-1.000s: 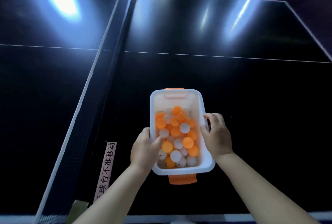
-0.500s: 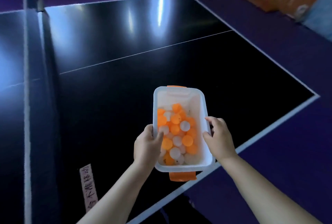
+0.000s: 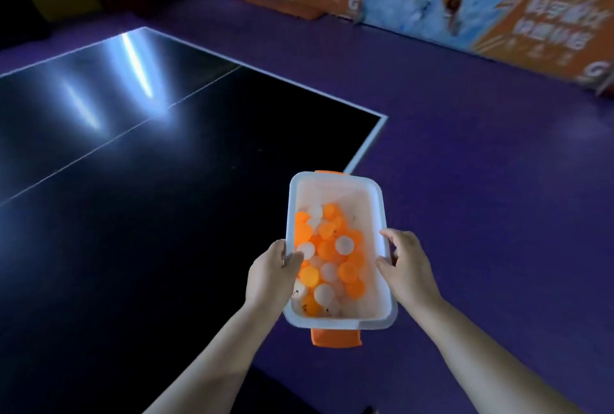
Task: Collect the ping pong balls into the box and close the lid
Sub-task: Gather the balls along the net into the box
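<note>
A purple floor [image 3: 465,164] fills the right half and the upper band of the frame. The dark table [image 3: 133,197] takes up the left side; its white edge line comes to a corner near the middle of the frame, a thin white line crosses its top, and streaks of light glare on its upper left part. Along the upper right stand orange and pale blue banners [image 3: 481,5]. Their white Chinese characters are too blurred to read, and only a large "G" can be made out on them.

In the lower middle of the frame a translucent white box [image 3: 382,214] is held in the air, open at the top, just past the table's near edge and over the floor. The left hand [image 3: 270,275] grips its left long side, thumb hooked over the rim. The right hand [image 3: 407,269] grips the right long side, thumb on the rim and fingers curled round the outer wall.

Orange and white balls [image 3: 332,257] are heaped in the box, mostly toward its near end. An orange clip [image 3: 335,337] hangs from the near short end, and the edge of another [image 3: 330,172] shows at the far end.
</note>
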Tool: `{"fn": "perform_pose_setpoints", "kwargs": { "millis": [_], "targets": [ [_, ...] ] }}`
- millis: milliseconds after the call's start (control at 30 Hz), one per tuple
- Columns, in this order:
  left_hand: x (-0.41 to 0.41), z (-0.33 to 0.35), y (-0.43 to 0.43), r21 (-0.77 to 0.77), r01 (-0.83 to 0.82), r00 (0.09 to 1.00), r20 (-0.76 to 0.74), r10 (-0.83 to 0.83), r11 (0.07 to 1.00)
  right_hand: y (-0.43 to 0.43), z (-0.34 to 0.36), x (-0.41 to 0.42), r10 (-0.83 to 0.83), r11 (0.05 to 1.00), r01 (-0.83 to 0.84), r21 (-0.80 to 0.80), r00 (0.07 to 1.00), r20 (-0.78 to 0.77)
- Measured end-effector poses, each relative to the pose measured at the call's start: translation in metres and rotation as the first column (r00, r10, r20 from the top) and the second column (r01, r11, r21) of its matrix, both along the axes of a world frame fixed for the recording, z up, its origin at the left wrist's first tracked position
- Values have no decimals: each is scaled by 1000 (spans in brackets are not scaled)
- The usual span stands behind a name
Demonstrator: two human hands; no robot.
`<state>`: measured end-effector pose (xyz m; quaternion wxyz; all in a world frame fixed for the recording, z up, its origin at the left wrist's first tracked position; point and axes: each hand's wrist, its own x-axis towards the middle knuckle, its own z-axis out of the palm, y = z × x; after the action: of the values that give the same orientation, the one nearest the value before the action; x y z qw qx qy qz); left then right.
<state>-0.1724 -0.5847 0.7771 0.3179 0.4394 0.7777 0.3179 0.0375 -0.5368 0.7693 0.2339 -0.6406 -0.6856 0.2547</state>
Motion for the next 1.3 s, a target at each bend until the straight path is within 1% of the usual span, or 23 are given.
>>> {"fn": "perform_pose_setpoints", "kwargs": {
  "millis": [133,233,433,700,867,967,1133,1233,1300],
  "targets": [
    [93,-1,35,-19,90,996,-13,-90,996,22,1,96,-68,998,68,1,998,14],
    [150,-9,55,-19,92,996,-3,-92,996,42,-1,154,-86,996,87,-6,996,22],
    [215,-15,97,-16,86,996,-17,-86,996,85,-4,219,-110,994,110,-3,994,-10],
    [245,-21,189,-19,88,993,-74,-89,996,176,-16,251,-95,995,96,9,994,-44],
    [262,-21,278,-10,65,998,-10,-65,998,267,-10,265,-79,997,79,14,997,-4],
    [268,-11,334,-9,44,999,-20,-44,999,327,2,269,-76,997,76,4,997,12],
    [269,5,418,23,14,999,-47,-13,1000,416,18,271,-40,999,40,32,999,4],
    [265,5,454,4,-24,997,-76,24,1000,460,20,266,-1,1000,1,31,1000,-6],
    [261,4,473,9,-71,995,-64,72,997,490,18,259,50,999,-49,17,998,-26]
  ]
}}
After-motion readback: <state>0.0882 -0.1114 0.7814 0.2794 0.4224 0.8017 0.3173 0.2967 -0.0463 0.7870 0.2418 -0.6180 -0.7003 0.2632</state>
